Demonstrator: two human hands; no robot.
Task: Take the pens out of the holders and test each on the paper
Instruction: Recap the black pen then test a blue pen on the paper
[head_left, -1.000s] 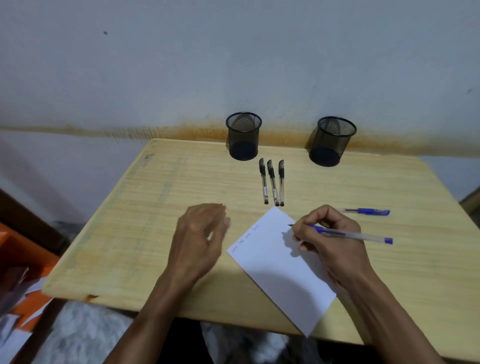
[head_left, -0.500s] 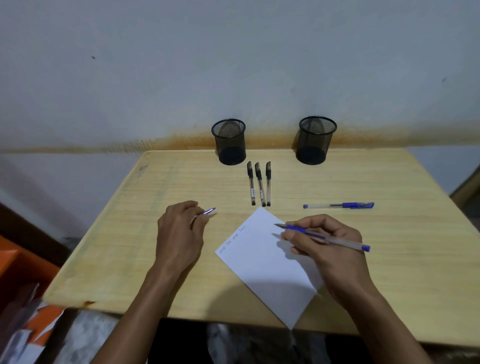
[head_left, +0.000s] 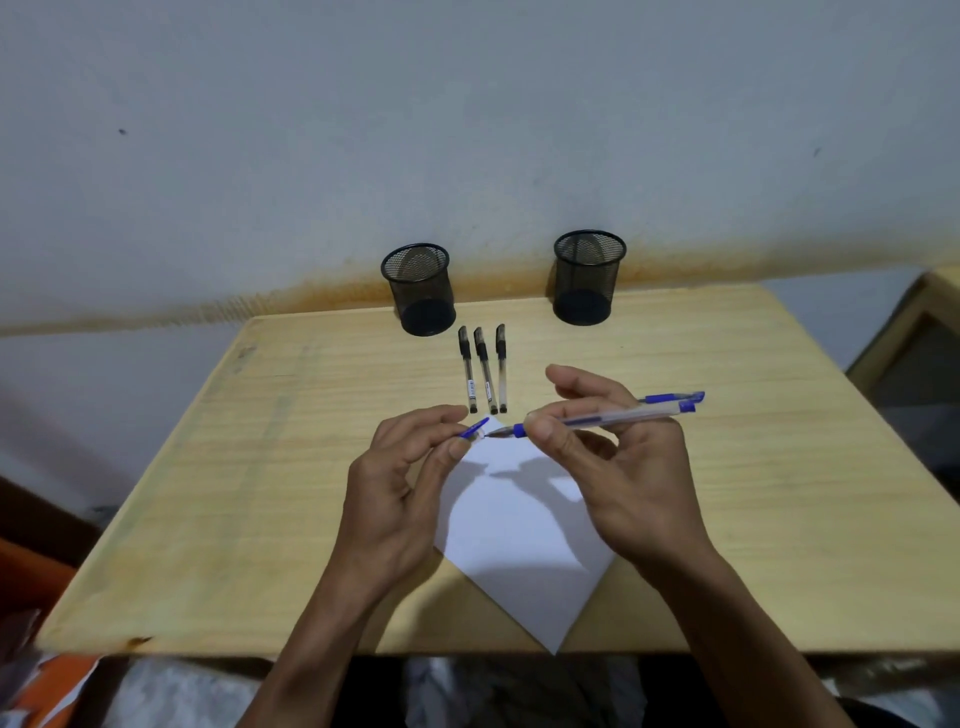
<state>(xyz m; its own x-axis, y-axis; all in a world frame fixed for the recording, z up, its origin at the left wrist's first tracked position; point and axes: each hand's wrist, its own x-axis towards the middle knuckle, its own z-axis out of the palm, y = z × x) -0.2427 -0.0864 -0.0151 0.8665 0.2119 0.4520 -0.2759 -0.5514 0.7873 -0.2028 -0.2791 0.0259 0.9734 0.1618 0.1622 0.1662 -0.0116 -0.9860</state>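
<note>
Pen (head_left: 602, 418) and cap (head_left: 475, 429) sit a hair apart above the far corner of the paper (head_left: 519, 525): your right hand (head_left: 618, 467) pinches the blue pen near its tip end between thumb and fingers, barrel running out to the right, while your left hand (head_left: 410, 478) pinches the small blue cap, open mouth facing the nib. Judging by its slim clear barrel, the pen is light, stiff and smooth, so hold it close to the blue grip collar where you have it; the cap is tiny and likely to slip, so keep the pinch firm as you line it up. A second blue pen (head_left: 672, 398) lies on the worktop (head_left: 260, 493) behind your right hand, mostly covered by it. Three black pens (head_left: 484, 369) lie side by side, capped, just before the two mesh holders (head_left: 418, 289), which look empty. Any writing on the paper is hidden by your hands, and the near worktop edge cuts off what lies below.
</note>
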